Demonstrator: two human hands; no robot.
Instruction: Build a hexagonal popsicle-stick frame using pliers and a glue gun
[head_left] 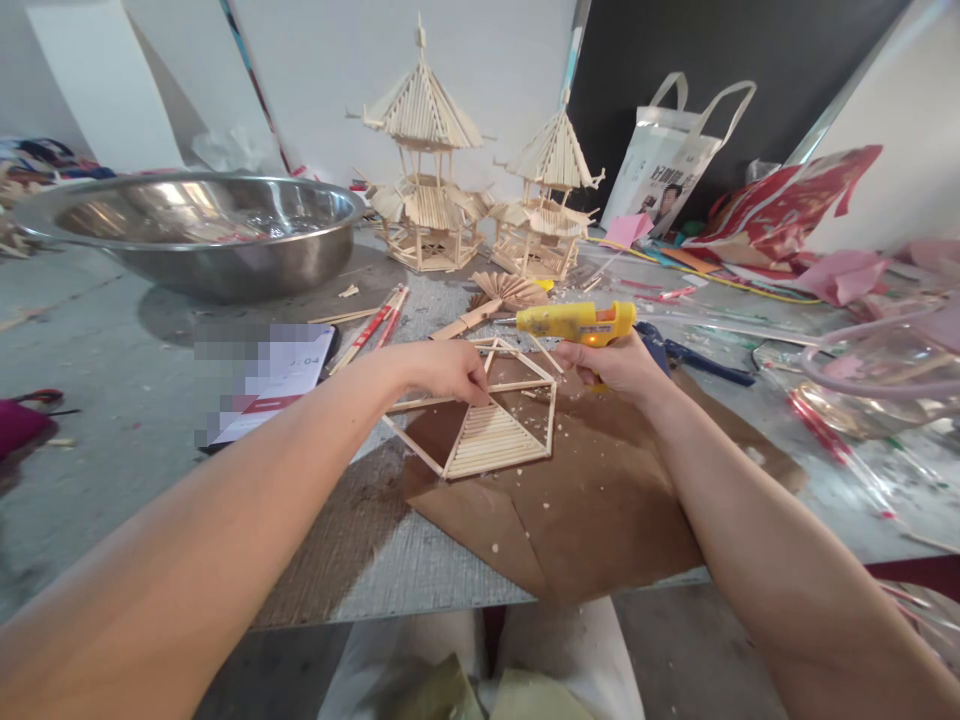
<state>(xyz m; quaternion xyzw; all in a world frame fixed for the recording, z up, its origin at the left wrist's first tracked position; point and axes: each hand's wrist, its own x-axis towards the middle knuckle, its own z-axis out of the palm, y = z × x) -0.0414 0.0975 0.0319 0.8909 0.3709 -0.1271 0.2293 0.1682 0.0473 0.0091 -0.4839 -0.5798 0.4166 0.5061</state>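
A flat hexagonal frame of thin wooden sticks (491,430) lies on brown paper (592,510) at the middle of the table; one wedge of it is filled with rows of sticks. My left hand (446,370) is closed in a pinch on a stick at the frame's centre. My right hand (619,365) is wrapped round the handle of a yellow glue gun (574,322), whose nozzle points left above the frame's far edge.
Two stick pagoda models (424,160) (551,195) stand at the back. A large steel bowl (202,225) sits back left, a paper card (277,385) and loose chopsticks (375,325) near it. A white bag (667,155), red and pink wrappers (780,215) and clear plastic (877,370) crowd the right.
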